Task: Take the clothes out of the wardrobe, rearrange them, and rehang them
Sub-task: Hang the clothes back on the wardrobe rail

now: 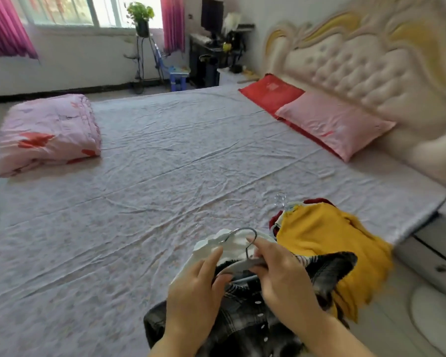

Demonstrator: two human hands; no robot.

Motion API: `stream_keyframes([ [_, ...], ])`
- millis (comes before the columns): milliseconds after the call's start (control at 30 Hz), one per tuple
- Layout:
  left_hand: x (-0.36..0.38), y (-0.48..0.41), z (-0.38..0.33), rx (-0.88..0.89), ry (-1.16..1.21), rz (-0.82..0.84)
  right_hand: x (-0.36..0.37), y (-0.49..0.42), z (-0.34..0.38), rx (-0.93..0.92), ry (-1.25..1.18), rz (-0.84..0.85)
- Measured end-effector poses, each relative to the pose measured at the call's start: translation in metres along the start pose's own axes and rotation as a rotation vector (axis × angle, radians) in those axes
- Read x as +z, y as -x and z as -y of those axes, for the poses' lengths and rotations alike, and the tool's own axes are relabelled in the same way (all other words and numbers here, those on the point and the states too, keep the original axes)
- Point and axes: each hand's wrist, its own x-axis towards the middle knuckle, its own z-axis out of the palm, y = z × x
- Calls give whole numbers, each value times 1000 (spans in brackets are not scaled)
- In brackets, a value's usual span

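The bed (pixel 165 155) fills most of the view, spread with a pale lilac sheet creased all over, and a tufted cream headboard (pixel 358 63) with gold scrollwork runs along its right side. A folded pink quilt (pixel 49 135) with red flowers sits at the far left edge of the bed, and a pink pillow (pixel 335 124) lies against the headboard, overlapping a red pillow (pixel 271 92) beyond it. The clothes lie heaped at the near edge of the bed, toward its right corner. The mustard-yellow garment (pixel 327 235) is the biggest piece, bunched and loose, with a bit of red cloth showing under its far side. A dark grey plaid shirt (pixel 242 320) with white buttons lies in front of it, directly under the wrists. On top of that is a white garment (pixel 216 243) with a scalloped collar, hung on a pale plastic hanger (pixel 242 266) with a metal hook (pixel 245 231). The left hand (pixel 198 287) pinches the white garment at the shoulder, index finger laid along the cloth and thumb curled below. The right hand (pixel 281 274) grips the hanger at its neck, index finger touching the hook. A second, clear hook (pixel 281 199) sticks out beyond the yellow garment.
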Motion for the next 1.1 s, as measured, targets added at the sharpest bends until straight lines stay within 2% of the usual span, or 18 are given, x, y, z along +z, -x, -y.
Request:
stream_keyframes([
  [167,-38,10,-64,226,150,48,-82,56,47,171,91,-267],
  [267,-41,18,-124,446,230,60,-129,108,57,340,150,-448],
  [433,-31,75,-243,826,321,157,-200,246,81,657,254,-668],
  [567,-33,171,-340,1055,475,344,-251,378,135,912,477,-806],
  [800,-77,407,-460,1334,757,675,-297,606,304,1305,885,-861],
  [933,-119,529,-492,1385,859,894,-304,702,406,1541,1062,-837],
  [1100,-180,666,-519,1497,1050,1046,-303,789,532,1779,1296,-873],
])
